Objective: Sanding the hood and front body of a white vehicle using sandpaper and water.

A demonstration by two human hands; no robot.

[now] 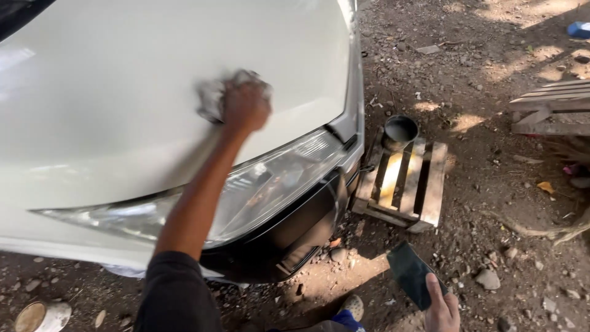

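From the head camera, the left hand (244,104) is stretched out over the white car bonnet (123,92), fist closed around a crumpled grey-white rag (212,95). The rag bulges out to the left of and above the knuckles and is pressed flat against the paint, a little up from the headlight (246,193); hand and rag are blurred. The dark sleeve (175,295) of that arm fills the lower edge.

At the bottom right, the right hand (442,307) holds a dark phone (410,273) by its lower end, fingers wrapped around it, screen tilted up over the stony dirt ground (491,203).

Beside the car's front corner lies a small wooden pallet (430,178) with a dark round pot (400,130) at its far end.
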